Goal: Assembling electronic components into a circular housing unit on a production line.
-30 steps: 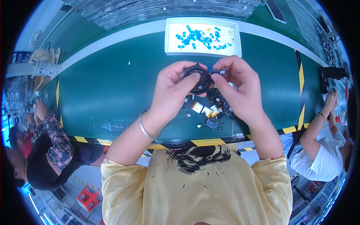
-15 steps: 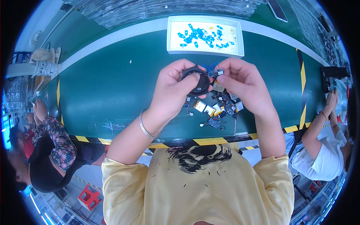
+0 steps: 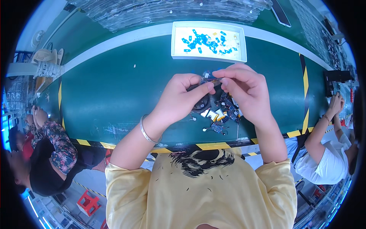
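Observation:
My left hand [image 3: 178,94] is closed on a round black plastic housing [image 3: 203,104], its thumb stretched across the upper part. My right hand [image 3: 247,91] pinches something thin and dark between thumb and forefinger, right beside the left thumb; its kind is too small to tell. A little circuit board [image 3: 207,74] shows just beyond the fingertips, between the hands. Below them on the green table lie several silver battery cells [image 3: 212,114] with yellow ends and wired circuit boards [image 3: 218,128]. The hands hide part of this pile and much of the housing.
A shallow white tray [image 3: 173,57] with many small blue pieces [image 3: 206,39] stands beyond my hands. Clear plastic trays [image 3: 152,13] are stacked at the back, near a dark flat device [image 3: 281,14]. Striped tape edges the green table [image 3: 103,91]. Other people sit left and right.
The housing has tipped and dropped lower in my left hand. The left thumb has moved off its face towards the right fingertips. The circuit board now sits beyond the fingers.

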`<state>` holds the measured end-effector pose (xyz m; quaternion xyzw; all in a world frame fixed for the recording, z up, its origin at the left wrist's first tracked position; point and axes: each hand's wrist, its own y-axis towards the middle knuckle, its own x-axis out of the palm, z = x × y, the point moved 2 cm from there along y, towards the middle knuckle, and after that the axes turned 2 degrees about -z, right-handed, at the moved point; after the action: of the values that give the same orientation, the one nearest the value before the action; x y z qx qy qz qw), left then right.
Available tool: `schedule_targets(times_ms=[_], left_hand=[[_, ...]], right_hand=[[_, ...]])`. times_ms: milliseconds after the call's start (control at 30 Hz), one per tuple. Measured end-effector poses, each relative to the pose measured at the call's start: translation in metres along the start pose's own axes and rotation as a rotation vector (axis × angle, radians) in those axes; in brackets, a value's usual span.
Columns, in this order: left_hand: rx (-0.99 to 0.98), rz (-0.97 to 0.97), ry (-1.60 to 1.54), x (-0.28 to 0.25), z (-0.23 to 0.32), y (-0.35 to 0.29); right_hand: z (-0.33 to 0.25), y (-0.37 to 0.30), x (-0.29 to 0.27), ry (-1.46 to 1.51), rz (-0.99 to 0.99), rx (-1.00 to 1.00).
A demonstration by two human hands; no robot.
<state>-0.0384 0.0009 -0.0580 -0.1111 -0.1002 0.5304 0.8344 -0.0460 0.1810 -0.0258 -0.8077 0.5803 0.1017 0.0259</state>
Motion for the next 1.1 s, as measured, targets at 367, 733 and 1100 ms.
schedule_targets(times_ms=[367, 733, 1100], left_hand=[[0.055, 0.053, -0.741, 0.012, 0.001, -0.003], [0.03, 0.138, -0.692, 0.008, -0.007, -0.001], [0.114, 0.223, -0.539, -0.024, 0.004, 0.003]], right_hand=[[-0.008, -0.005, 0.018, -0.517, 0.185, -0.513], [-0.005, -0.002, 0.014, -0.486, 0.094, -0.447], [0.022, 0.011, 0.011, -0.834, -0.006, -0.508]])
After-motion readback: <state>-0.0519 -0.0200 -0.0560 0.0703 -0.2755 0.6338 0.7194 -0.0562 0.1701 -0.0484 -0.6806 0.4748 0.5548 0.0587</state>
